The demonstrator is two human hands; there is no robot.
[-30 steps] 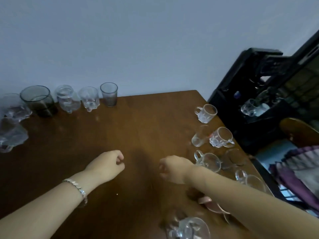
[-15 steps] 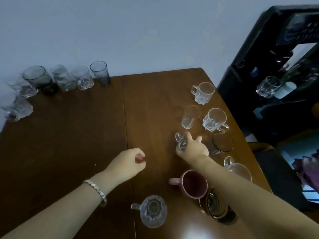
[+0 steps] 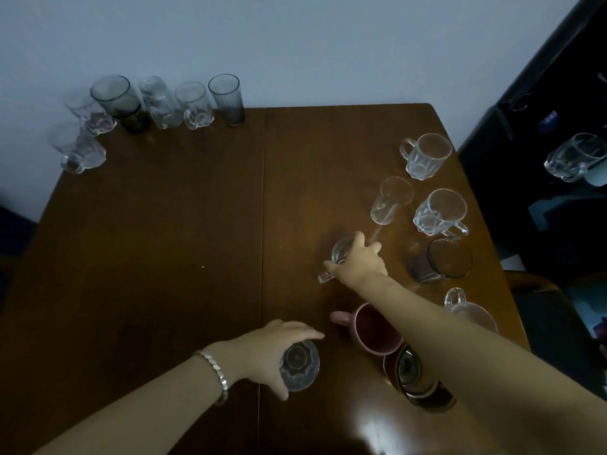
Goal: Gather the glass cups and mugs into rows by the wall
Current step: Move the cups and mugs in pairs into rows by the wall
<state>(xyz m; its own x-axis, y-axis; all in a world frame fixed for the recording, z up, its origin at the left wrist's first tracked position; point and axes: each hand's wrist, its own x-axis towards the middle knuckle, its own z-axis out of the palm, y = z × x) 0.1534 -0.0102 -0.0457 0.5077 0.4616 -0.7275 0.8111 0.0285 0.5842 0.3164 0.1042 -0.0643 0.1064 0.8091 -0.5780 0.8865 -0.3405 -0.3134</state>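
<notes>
The right hand [image 3: 359, 262] has its grip closed over a small clear mug [image 3: 340, 254], fingers across the rim, the handle pointing toward the near left. The left hand [image 3: 269, 348] has its grip wrapped around a faceted glass mug [image 3: 299, 365] at the near middle of the counter [image 3: 164, 241] (whether either mug is lifted cannot be told). Just right of the left hand stands a pink mug [image 3: 374, 330], with a dark cup [image 3: 417, 379] touching its near side. Along the right edge stand further clear mugs and a smoky tumbler [image 3: 443, 259]. At the far left, a row of glasses [image 3: 164, 100] stands against the wall [image 3: 295, 44].
</notes>
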